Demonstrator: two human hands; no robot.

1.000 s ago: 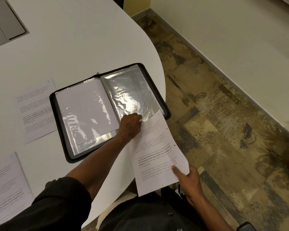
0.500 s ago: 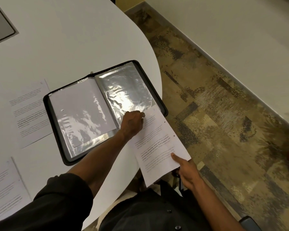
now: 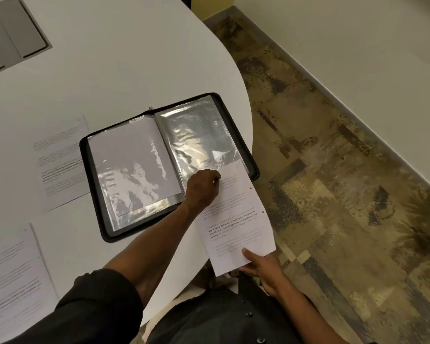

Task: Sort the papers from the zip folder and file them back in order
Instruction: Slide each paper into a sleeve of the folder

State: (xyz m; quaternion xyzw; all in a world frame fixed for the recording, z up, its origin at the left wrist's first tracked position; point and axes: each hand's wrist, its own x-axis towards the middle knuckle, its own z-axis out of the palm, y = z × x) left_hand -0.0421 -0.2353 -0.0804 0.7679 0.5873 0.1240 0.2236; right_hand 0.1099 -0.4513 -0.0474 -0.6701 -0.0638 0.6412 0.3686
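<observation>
A black zip folder (image 3: 94, 184) lies open on the white table (image 3: 124, 70), showing clear plastic sleeves; the left sleeve (image 3: 132, 165) holds a white sheet. My left hand (image 3: 202, 188) rests at the bottom edge of the right sleeve (image 3: 199, 142), fingers curled on its opening. My right hand (image 3: 261, 266) pinches the near corner of a printed paper (image 3: 236, 219), whose far end reaches the right sleeve's mouth. How far the paper has entered the sleeve is hidden by my left hand.
Two more printed sheets lie on the table: one (image 3: 60, 165) just left of the folder, another (image 3: 13, 281) at the near left edge. A grey inset panel (image 3: 13, 33) sits far left. The table's curved edge (image 3: 248, 115) runs beside the folder, over patterned floor (image 3: 333, 170).
The paper has slid a little further toward the right sleeve, pushed by my right hand. My left hand stays at the sleeve's opening. The view shifted slightly.
</observation>
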